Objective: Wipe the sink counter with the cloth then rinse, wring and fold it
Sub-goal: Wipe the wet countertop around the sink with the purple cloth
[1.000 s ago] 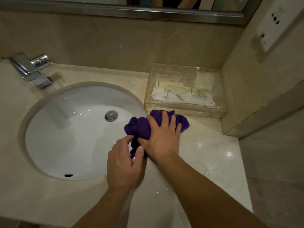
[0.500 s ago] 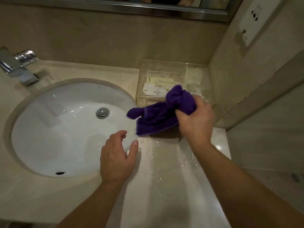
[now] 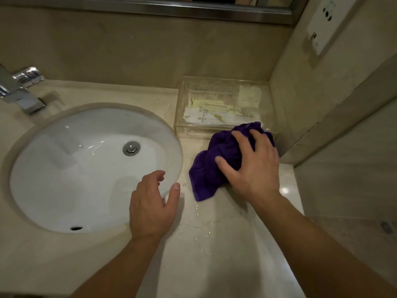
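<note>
- Right of the white oval sink basin (image 3: 75, 168), a crumpled purple cloth (image 3: 206, 175) lies on the wet beige marble counter (image 3: 214, 244), its far edge touching the clear rectangular plastic box (image 3: 182, 108) of wrapped toiletries.
- The right hand (image 3: 251, 166) rests palm-down on the purple cloth. Grip apart: fingers (image 3: 255, 136) and thumb are spread over the fabric and press on it.
- The left hand (image 3: 150, 207) is over the basin's near right rim. Grip apart: its fingers are loosely bent and hold nothing. Contact with the rim cannot be told.
- A chrome drain plug (image 3: 131, 148) sits in the basin.
- A chrome faucet (image 3: 21, 93) stands at the far left.
- Water streaks show on the counter near the cloth.
</note>
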`<move>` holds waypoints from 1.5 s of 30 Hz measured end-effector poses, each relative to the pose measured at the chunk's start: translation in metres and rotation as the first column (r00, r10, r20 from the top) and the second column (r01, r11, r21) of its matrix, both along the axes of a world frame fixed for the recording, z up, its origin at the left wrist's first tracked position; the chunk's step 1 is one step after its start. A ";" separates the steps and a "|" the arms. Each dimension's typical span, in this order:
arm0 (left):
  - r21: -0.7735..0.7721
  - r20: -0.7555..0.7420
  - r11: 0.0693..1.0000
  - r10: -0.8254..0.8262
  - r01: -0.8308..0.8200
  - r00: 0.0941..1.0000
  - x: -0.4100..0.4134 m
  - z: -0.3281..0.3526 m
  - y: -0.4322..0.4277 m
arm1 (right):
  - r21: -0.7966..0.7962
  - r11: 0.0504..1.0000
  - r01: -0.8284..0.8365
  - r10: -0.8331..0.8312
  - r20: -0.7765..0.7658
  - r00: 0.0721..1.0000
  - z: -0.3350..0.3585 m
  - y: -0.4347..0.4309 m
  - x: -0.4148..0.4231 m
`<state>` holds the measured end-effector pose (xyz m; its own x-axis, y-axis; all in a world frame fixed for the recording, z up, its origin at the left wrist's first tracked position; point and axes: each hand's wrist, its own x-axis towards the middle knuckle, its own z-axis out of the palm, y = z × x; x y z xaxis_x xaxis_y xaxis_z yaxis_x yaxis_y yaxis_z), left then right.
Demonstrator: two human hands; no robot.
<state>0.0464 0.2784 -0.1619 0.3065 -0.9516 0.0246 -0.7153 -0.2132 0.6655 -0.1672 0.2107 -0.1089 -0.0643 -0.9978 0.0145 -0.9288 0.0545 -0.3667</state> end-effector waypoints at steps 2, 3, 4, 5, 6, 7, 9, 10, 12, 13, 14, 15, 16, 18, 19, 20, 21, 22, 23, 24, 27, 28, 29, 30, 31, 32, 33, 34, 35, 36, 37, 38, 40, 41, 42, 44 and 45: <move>0.000 0.001 1.000 -0.003 0.003 1.000 0.001 0.000 0.000 | 0.012 0.999 0.050 -0.050 0.032 0.998 -0.013 -0.005 0.007; -0.001 0.000 1.000 -0.003 0.003 1.000 0.001 -0.001 0.000 | 0.027 0.997 0.069 -0.070 0.046 0.996 -0.021 -0.006 0.012; 0.000 -0.002 1.000 -0.002 0.002 1.000 0.000 -0.001 0.000 | 0.026 0.996 0.087 -0.088 0.052 0.995 -0.028 -0.005 0.018; 0.001 -0.003 1.000 -0.002 0.002 1.000 0.000 -0.001 0.000 | 0.016 0.994 0.108 -0.108 0.051 0.993 -0.034 -0.004 0.025; 0.001 -0.001 1.000 -0.004 0.004 1.000 0.000 -0.001 0.000 | 0.009 0.992 0.129 -0.129 0.046 0.991 -0.038 -0.002 0.031; 0.001 0.006 1.000 -0.008 0.008 1.000 -0.001 -0.001 -0.001 | 0.009 0.990 0.138 -0.138 0.034 0.990 -0.039 0.001 0.036; 0.000 0.022 1.000 -0.018 0.018 1.000 0.000 -0.001 -0.001 | 0.025 0.993 0.114 -0.114 0.001 0.993 -0.037 0.008 0.048; -0.005 0.026 1.000 -0.023 0.023 0.999 0.000 0.000 -0.001 | 0.036 0.995 0.088 -0.088 -0.009 0.996 -0.034 0.011 0.056; -0.014 0.028 1.000 -0.025 0.025 0.999 0.000 0.001 -0.001 | 0.084 0.996 0.010 -0.008 -0.025 1.000 -0.029 0.016 0.075; -0.018 0.025 1.000 -0.022 0.022 0.999 0.000 0.002 -0.001 | 0.115 0.993 -0.037 0.042 -0.037 0.998 -0.029 0.019 0.085; -0.020 0.020 1.000 -0.015 0.016 1.000 0.000 0.003 -0.001 | 0.136 0.987 -0.082 0.090 -0.056 0.994 -0.029 0.021 0.093; -0.022 0.018 1.000 -0.010 0.011 1.000 0.000 0.003 -0.001 | 0.145 0.982 -0.118 0.130 -0.076 0.989 -0.028 0.021 0.097; -0.022 0.024 1.000 -0.014 0.015 1.000 0.000 0.003 -0.002 | 0.146 0.979 -0.140 0.155 -0.096 0.983 -0.027 0.019 0.098; -0.023 0.053 0.999 -0.036 0.038 0.998 -0.001 0.002 -0.001 | 0.141 0.980 -0.142 0.159 -0.116 0.981 -0.024 0.009 0.090; -0.023 0.064 0.999 -0.043 0.044 0.997 0.000 0.001 -0.001 | 0.144 0.981 -0.130 0.148 -0.121 0.982 -0.022 0.004 0.083; -0.020 0.068 0.999 -0.044 0.045 0.997 0.001 -0.001 -0.001 | 0.151 0.982 -0.110 0.130 -0.129 0.983 -0.019 0.001 0.075; -0.016 0.067 0.999 -0.043 0.044 0.997 0.001 -0.002 0.000 | 0.157 0.984 -0.081 0.103 -0.138 0.985 -0.018 -0.002 0.065; -0.015 0.066 0.999 -0.042 0.043 0.997 0.001 -0.002 0.000 | 0.162 0.986 -0.043 0.067 -0.143 0.987 -0.017 -0.003 0.053; -0.016 0.066 0.999 -0.040 0.041 0.997 0.001 -0.003 0.000 | 0.167 0.986 0.001 0.023 -0.142 0.990 -0.017 -0.001 0.039; -0.018 0.065 0.999 -0.036 0.038 0.997 0.001 -0.003 0.001 | 0.172 0.984 0.052 -0.029 -0.133 0.991 -0.017 0.002 0.025; -0.014 0.050 1.000 -0.024 0.025 0.998 -0.001 -0.001 0.002 | 0.199 0.956 0.214 -0.194 -0.116 0.974 -0.016 0.024 -0.013; -0.010 0.036 1.000 -0.029 0.029 0.999 -0.001 -0.001 0.002 | 0.238 0.941 0.239 -0.215 -0.120 0.969 -0.014 0.030 -0.023; -0.005 0.021 0.999 -0.042 0.043 0.999 -0.001 0.000 0.002 | 0.297 0.923 0.247 -0.220 -0.120 0.968 -0.008 0.034 -0.032; 0.003 0.012 0.998 -0.064 0.064 0.998 0.001 0.002 0.003 | 0.356 0.900 0.249 -0.221 -0.119 0.968 0.001 0.035 -0.039; 0.014 0.013 0.996 -0.089 0.088 0.996 0.003 0.003 0.003 | 0.383 0.887 0.258 -0.223 -0.133 0.966 0.012 0.033 -0.045; 0.027 0.034 0.994 -0.109 0.108 0.993 0.006 0.005 0.002 | 0.360 0.894 0.268 -0.222 -0.163 0.961 0.022 0.031 -0.049; 0.041 0.085 0.992 -0.122 0.119 0.989 0.010 0.006 0.002 | 0.293 0.917 0.270 -0.221 -0.190 0.957 0.028 0.029 -0.052; 0.055 0.157 0.991 -0.132 0.124 0.979 0.014 0.007 0.003 | 0.218 0.944 0.248 -0.211 -0.181 0.961 0.029 0.031 -0.054; 0.070 0.228 0.989 -0.141 0.128 0.963 0.018 0.007 0.005 | 0.186 0.962 0.198 -0.174 -0.137 0.975 0.026 0.036 -0.055; 0.085 0.280 0.988 -0.147 0.128 0.949 0.022 0.006 0.008 | 0.202 0.971 0.131 -0.114 -0.095 0.989 0.018 0.043 -0.055; 0.096 0.311 0.988 -0.149 0.125 0.939 0.026 0.005 0.011 | 0.237 0.969 0.074 -0.059 -0.072 0.996 0.007 0.051 -0.054; 0.100 0.324 0.988 -0.146 0.119 0.935 0.028 0.002 0.015 | 0.260 0.964 0.055 -0.037 -0.073 0.997 -0.005 0.057 -0.052; 0.081 0.321 0.991 -0.125 0.105 0.939 0.030 -0.005 0.021 | 0.230 0.967 0.111 -0.095 -0.081 0.992 -0.021 0.056 -0.047; 0.052 0.299 0.994 -0.106 0.095 0.948 0.031 -0.007 0.021 | 0.212 0.966 0.150 -0.138 -0.073 0.988 -0.025 0.051 -0.041; 0.019 0.267 0.997 -0.083 0.081 0.960 0.032 -0.008 0.019 | 0.201 0.963 0.181 -0.171 -0.068 0.983 -0.026 0.047 -0.033; -0.027 0.208 0.998 -0.046 0.053 0.977 0.033 -0.009 0.019 | 0.178 0.964 0.196 -0.185 -0.077 0.980 -0.029 0.043 -0.016; -0.048 0.192 0.998 -0.040 0.050 0.981 0.033 -0.008 0.020 | 0.161 0.971 0.179 -0.168 -0.082 0.982 -0.031 0.043 -0.008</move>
<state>0.0796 0.2982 -0.1701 0.2482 -0.9602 0.1285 -0.8384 -0.1464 0.5250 -0.1754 0.2538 -0.1403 -0.2411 -0.9603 -0.1406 -0.9220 0.2719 -0.2757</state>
